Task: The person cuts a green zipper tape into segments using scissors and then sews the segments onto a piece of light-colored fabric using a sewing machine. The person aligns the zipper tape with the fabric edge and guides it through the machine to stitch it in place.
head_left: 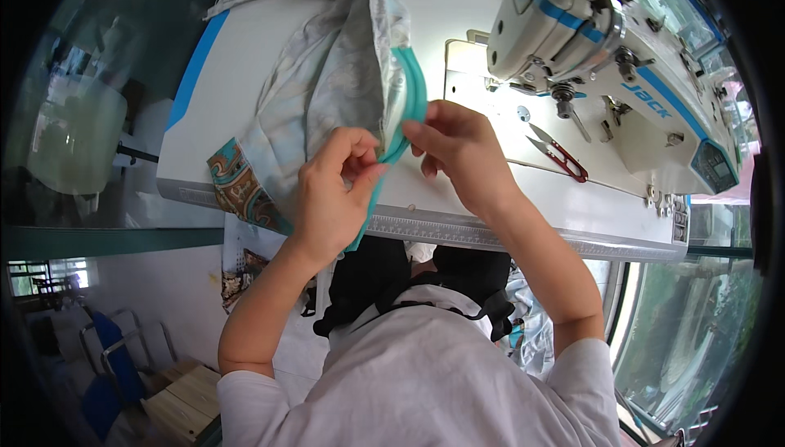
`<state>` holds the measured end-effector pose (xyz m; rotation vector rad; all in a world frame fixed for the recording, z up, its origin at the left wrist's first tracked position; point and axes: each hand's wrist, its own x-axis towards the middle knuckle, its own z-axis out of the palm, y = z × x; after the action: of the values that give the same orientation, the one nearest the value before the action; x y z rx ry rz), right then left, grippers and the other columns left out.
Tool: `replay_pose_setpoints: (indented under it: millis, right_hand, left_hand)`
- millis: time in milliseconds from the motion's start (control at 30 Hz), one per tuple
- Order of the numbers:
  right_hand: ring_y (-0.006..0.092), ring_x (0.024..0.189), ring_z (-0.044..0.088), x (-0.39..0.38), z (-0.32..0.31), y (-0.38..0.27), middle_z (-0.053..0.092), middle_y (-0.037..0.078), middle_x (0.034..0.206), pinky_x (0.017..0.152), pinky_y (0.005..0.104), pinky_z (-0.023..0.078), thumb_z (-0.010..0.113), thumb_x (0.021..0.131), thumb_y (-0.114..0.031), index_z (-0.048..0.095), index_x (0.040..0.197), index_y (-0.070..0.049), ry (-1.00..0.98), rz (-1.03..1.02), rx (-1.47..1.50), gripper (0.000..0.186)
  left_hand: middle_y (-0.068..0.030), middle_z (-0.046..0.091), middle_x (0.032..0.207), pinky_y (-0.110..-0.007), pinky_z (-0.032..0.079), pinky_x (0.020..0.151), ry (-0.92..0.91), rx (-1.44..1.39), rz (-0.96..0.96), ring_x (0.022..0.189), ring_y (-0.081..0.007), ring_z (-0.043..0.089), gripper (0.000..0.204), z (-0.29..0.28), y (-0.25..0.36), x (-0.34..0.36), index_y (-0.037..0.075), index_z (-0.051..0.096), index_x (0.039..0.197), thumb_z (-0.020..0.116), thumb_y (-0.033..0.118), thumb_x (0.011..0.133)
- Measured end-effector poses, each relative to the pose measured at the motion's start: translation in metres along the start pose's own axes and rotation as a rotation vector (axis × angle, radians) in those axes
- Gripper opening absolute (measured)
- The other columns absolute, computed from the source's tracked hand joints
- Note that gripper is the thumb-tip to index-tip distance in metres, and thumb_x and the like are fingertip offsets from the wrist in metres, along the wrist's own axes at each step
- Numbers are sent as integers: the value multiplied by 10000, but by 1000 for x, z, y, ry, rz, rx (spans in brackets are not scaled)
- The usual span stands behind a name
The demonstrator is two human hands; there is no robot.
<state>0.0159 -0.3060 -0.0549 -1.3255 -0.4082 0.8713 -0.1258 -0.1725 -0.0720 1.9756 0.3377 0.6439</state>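
Left hand [331,197], nine o'clock; right hand [462,152], two. Both pinching, fingers curled. Left forearm [266,308] slants from eight, right forearm [549,263] from four.

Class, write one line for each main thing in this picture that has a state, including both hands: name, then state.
Left hand: closed, pinching the teal strip
Right hand: closed, pinching the strip higher up
Teal strip: curved, held by both hands
Pale fabric: creased, draped on the table
Paisley panel: spread, patterned side visible
Red-handled snips: lying with blades apart
Sewing machine: upright; running or not, cannot tell
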Motion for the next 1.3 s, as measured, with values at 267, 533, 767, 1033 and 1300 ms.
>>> replay_pose_setpoints:
  millis: [267, 533, 767, 1033, 1300]
  right_hand:
    - [120, 862, 697, -33, -8, 20, 732, 59, 960, 674, 266, 589, 726, 989, -62, 711, 1099, 17, -56, -233, 58, 136]
    - [116, 849, 711, -31, -3, 15, 742, 70, 926, 695, 258, 592, 704, 988, -44, 717, 1133, 26, 22, -325, -53, 162]
    - [373, 693, 672, -37, -56, 7, 707, 215, 845, 634, 423, 540, 679, 938, -85, 705, 975, 9, 223, -586, -942, 105]
    - [286, 814, 739, 51, -234, -63, 762, 151, 923, 718, 432, 553, 671, 943, -220, 758, 957, -80, 939, -256, -1903, 165]
    - [256, 742, 702, 56, -236, -86, 734, 128, 867, 664, 404, 530, 651, 960, -252, 729, 916, -80, 847, 106, -1993, 194]
  left_hand:
    - [-98, 560, 946, -321, 474, 659, -104, 59, 72, 775, -226, 589, 151, 3, -10, -2, -44, 707, 998, 765, -54, 859]
    - [-91, 612, 983, -286, 488, 751, -99, 88, 97, 855, -204, 605, 137, -1, -7, -6, -46, 689, 966, 742, -76, 844]
    - [-43, 641, 1103, -247, 464, 893, -95, -82, -61, 939, -112, 601, 119, -25, -4, 3, -65, 726, 994, 709, 52, 979]
    - [-8, 720, 873, -224, 493, 700, -120, -364, -473, 751, -71, 621, 205, -57, -6, -1, -25, 767, 1048, 680, 159, 1031]
    - [-78, 741, 1053, -292, 550, 843, -169, -815, -500, 889, -142, 675, 237, -69, -10, -1, -45, 714, 1157, 619, 149, 1061]
